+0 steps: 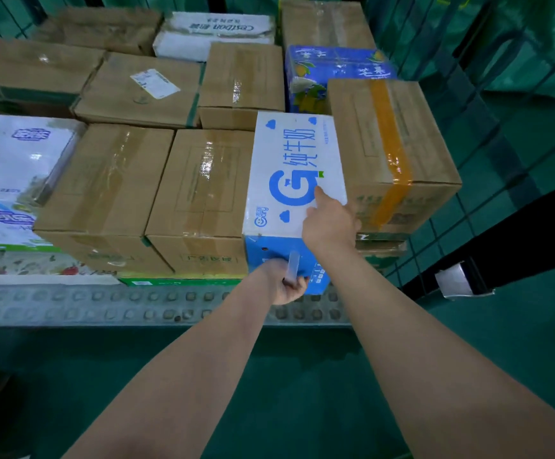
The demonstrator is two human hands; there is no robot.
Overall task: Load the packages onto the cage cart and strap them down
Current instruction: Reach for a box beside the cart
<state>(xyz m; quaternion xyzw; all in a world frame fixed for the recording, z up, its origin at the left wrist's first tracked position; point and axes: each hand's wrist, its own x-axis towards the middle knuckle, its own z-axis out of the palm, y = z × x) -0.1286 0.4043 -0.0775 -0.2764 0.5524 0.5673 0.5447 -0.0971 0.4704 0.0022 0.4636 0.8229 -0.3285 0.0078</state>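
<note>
Head view, looking down at a loaded cage cart (104, 306) whose studded metal front lip runs across the middle of the frame. A white and blue milk case (292, 167) sits in the front row of the load, its long white top printed with a large blue letter G and its blue end face turned toward the person. The left hand (286, 286) is closed around a clear plastic handle (292, 268) on that blue end face, fingers wrapped beneath it. The right hand (331, 223) rests on the near right corner of the case's top: the thumb lies straight along the white surface, and the fingers fold over the right edge into the narrow gap beside a brown box bound with orange tape (392, 150).

To the left of the case, touching it, stand 2 brown boxes sealed with clear tape (203, 187) (107, 183), and beyond them a white printed carton (11, 167). A flat green box (176, 280) shows beneath the front row. Behind lie further brown boxes, 1 bearing a white shipping label (143, 91), a white box printed "Cestbon" (216, 34) and a blue printed pack (332, 66). Green wire mesh (501, 127) encloses the cart on the right. Green floor (302, 376) fills the foreground under both bare forearms.
</note>
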